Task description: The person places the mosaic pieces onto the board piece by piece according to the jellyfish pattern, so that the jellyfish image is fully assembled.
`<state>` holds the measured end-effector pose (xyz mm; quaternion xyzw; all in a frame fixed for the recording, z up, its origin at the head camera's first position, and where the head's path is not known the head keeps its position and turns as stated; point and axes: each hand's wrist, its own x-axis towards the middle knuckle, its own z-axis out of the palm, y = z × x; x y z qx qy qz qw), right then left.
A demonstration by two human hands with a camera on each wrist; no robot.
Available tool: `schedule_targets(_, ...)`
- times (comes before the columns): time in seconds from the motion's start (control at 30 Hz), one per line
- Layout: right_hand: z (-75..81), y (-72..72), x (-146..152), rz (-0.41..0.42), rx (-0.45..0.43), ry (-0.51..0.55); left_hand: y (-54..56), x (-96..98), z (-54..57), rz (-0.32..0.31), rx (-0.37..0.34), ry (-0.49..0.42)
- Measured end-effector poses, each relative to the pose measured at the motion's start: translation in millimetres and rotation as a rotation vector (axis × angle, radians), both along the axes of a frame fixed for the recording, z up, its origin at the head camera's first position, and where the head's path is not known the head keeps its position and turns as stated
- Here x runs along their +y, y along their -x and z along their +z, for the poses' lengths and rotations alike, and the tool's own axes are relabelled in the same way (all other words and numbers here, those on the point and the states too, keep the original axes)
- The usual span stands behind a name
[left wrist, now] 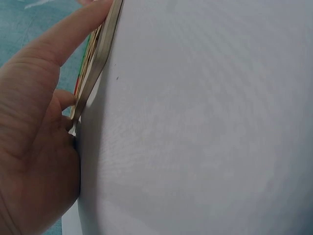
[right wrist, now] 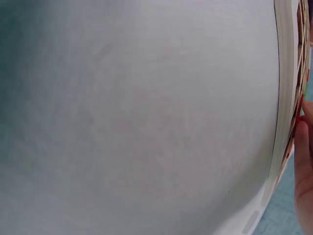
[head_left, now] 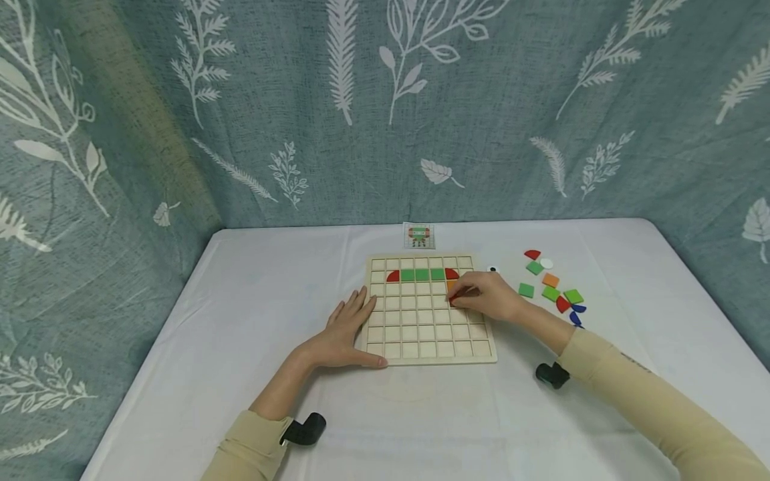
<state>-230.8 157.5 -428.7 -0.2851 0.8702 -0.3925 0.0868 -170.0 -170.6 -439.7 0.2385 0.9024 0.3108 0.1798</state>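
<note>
A wooden grid board (head_left: 410, 333) lies on the table. Across one of its upper rows run three green square tiles (head_left: 422, 274) between a red rounded tile (head_left: 394, 276) on the left and another red one (head_left: 452, 273) on the right. Below the right one, an orange tile (head_left: 450, 285) shows partly. My right hand (head_left: 490, 294) pinches a red tile (head_left: 452, 302), mostly hidden by the fingers, low over the board's right side. With fingers spread, my left hand (head_left: 339, 339) rests on the board's left edge, the thumb at its front corner.
Loose tiles lie right of the board: green squares (head_left: 526, 290), an orange one (head_left: 550, 280), red wedges (head_left: 532, 254), blue pieces (head_left: 578, 308) and a white disc (head_left: 546, 263). A small pattern card (head_left: 418, 236) lies behind the board. A patterned curtain (head_left: 373, 133) stands beyond the white table (head_left: 271, 287).
</note>
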Motion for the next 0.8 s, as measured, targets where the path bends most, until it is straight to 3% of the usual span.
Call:
schedule_targets(0.23,2.5,-0.2,28.1,-0.157,0.027,0.01,0.6,-0.5,-1.5,-0.009,0.01,-0.004)
schedule_targets(0.37,6.7,-3.0,64.9,-0.263,0.075,-0.114,0.9,-0.4,-2.4,-0.008,0.006,-0.006)
schedule_targets(0.47,11.1,-7.4,89.9,-0.319,0.055,-0.216,0.6,-0.8,-2.1,-0.007,0.003,-0.009)
schedule_targets(0.63,10.1,-12.4,110.6,-0.323,-0.005,-0.286,0.1,-1.1,-1.3,-0.001,0.005,0.003)
schedule_targets(0.8,3.7,-13.6,111.2,-0.322,0.02,-0.262,0.3,0.5,-1.6,0.002,0.008,0.005)
